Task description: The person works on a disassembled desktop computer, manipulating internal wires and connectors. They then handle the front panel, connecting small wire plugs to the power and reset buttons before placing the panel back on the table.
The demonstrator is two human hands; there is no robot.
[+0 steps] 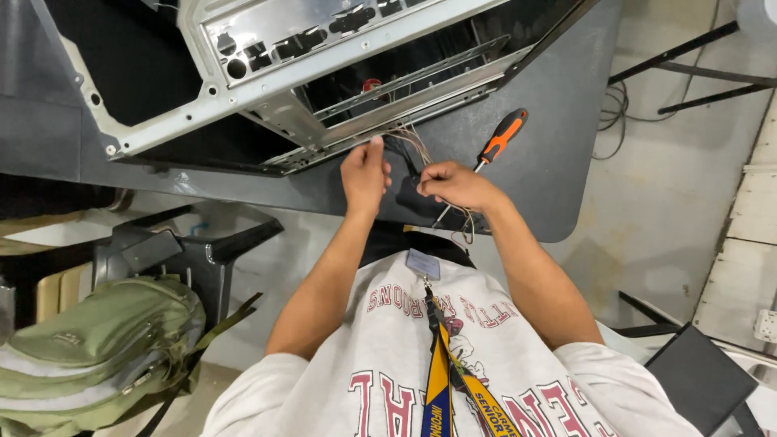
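The case (324, 73) is cut off by the top edge. The right hand (457, 186) hides the screwdriver (494, 150) tip. Where the wires (413, 146) end inside cannot be told.

Both bare forearms reach forward from the chest and converge. The left hand (364, 171) is curled into a loose fist, thumb raised. The right hand (456, 185) sits just beside it, fingers pinched together, wrist bent inward.

We hold a bundle of thin wires (421, 150) between our left hand (364, 171) and right hand (455, 186), at the open computer case's (243, 89) edge. An orange-handled screwdriver (494, 146) lies at two o'clock from our right hand; a green backpack (97, 348) sits at eight o'clock.
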